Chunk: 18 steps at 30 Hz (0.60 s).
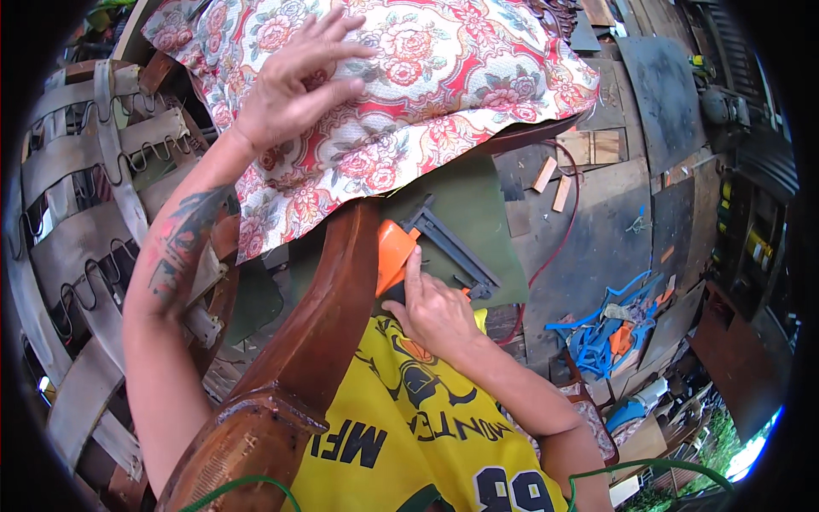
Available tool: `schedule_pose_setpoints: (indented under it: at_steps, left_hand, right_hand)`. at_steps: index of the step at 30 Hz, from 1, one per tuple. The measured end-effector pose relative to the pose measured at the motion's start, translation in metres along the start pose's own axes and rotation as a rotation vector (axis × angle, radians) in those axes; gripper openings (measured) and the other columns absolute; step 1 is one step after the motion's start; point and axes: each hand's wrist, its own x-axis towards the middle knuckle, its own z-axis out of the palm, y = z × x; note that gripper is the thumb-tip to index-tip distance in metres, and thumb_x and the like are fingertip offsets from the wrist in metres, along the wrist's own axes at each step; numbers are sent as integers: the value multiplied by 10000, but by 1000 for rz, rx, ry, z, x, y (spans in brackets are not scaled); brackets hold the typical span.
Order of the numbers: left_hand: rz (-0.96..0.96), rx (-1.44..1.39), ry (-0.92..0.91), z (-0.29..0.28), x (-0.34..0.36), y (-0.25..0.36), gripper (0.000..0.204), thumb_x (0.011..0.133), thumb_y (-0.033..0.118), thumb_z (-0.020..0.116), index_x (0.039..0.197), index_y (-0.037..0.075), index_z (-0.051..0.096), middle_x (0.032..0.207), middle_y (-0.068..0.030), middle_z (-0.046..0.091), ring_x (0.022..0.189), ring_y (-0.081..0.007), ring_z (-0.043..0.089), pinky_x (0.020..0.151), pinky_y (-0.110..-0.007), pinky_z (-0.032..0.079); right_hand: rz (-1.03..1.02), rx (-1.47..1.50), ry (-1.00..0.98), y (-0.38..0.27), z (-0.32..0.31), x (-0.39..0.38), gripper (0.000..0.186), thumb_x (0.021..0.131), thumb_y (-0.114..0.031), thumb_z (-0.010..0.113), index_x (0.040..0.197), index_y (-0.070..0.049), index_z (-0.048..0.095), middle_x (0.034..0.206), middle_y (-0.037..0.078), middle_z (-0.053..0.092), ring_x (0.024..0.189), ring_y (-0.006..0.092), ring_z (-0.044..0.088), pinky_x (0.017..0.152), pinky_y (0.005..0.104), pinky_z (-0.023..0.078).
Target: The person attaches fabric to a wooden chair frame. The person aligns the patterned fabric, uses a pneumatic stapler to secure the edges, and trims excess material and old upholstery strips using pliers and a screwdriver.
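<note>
Two hands are busy on an old chair: the left hand [294,81] lies open and flat on the flowered cloth [426,85], pressing it down, while the right hand [435,311] is closed around an orange and grey staple gun [409,252], just beside the brown wooden frame [324,316]. It looks like the fixing step, and the next move calls for keeping the cloth tight and setting the tool's nose flat on the wood at the cloth's edge. Room is tight between the frame and the yellow shirt [409,427], though I think there is more space to the right, above the cluttered floor [597,247].
</note>
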Motion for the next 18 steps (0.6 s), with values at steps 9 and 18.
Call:
schedule_pose_setpoints:
  at_steps: [9,18]
  left_hand:
    - [-67,350,-83,18,-13,12,669,983,523,724,1594,291,584,1757,-160,361,1673,-349,201,1361,-541,82]
    - [-184,296,-8,5,-10,17,624,1063,451,630,1606,156,548,1713,-171,432,1625,-399,317,1345,-531,195]
  right_hand:
    - [-2,-219,-86,-14,-8,13,890,969,-353,770,1514,246,399,843,212,716,765,330,741,617,408,611]
    - [-109,-78,-349,2,-110,34,528,986,-340,732,1328,53,649,850,246,730,872,445,747,769,522,605]
